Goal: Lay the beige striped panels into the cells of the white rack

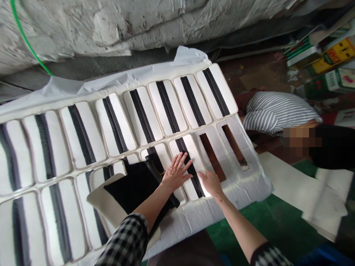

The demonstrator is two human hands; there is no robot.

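White rounded panels, each with a black strip down the middle, lie in rows on a plastic-covered board. My left hand (177,172) rests with spread fingers on one such panel (191,146) in the near row, touching its black strip. Curled at that panel's right edge is my right hand (211,183), its thumb on top; some of its fingers are hidden. Under my left forearm lies black material (130,184) with a rolled black edge, beside a loose beige-white piece (97,201). They partly cover the neighbouring panels.
Two slots (212,157) show in the board right of my hands. A person in a striped shirt (280,111) is low at the right, near white sheets (291,181) on the floor. Boxes and tins (332,55) stand behind; a grey wrapped mass (111,26) borders the far side.
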